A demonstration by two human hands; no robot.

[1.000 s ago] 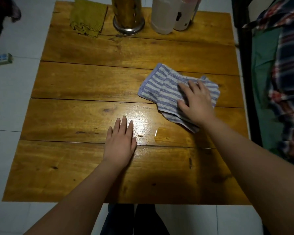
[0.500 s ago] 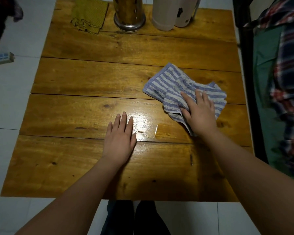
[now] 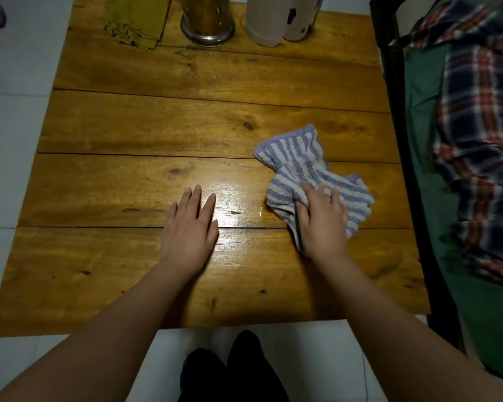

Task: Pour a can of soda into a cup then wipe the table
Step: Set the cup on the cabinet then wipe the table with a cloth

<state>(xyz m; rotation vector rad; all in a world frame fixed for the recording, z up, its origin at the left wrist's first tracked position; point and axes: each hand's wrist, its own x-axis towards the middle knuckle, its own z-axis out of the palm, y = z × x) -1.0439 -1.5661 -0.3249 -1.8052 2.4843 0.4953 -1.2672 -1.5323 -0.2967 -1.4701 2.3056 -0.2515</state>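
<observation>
A blue and white striped cloth (image 3: pixel 299 161) lies bunched on the right half of the wooden table (image 3: pixel 157 123). My right hand (image 3: pixel 323 221) presses down on the cloth's near part, fingers curled into its folds. My left hand (image 3: pixel 190 227) rests flat on the table's middle, fingers apart, holding nothing. Between the hands the wood shines wet, with a small bright streak (image 3: pixel 260 211) beside the cloth. At the table's far edge stand a shiny metal cup (image 3: pixel 206 21) and two pale containers (image 3: pixel 276 21), their tops cut off by the frame. No soda can is in view.
A folded olive-green cloth (image 3: pixel 137 18) lies at the far left corner. A bed with green sheet (image 3: pixel 424 117) and plaid fabric (image 3: pixel 482 134) runs along the table's right side. White floor tiles surround the table. My dark-clad legs (image 3: pixel 233 369) show below the near edge.
My right hand has dragged the striped cloth toward me and to the right, bunching it more. My left hand has stayed flat in the same place.
</observation>
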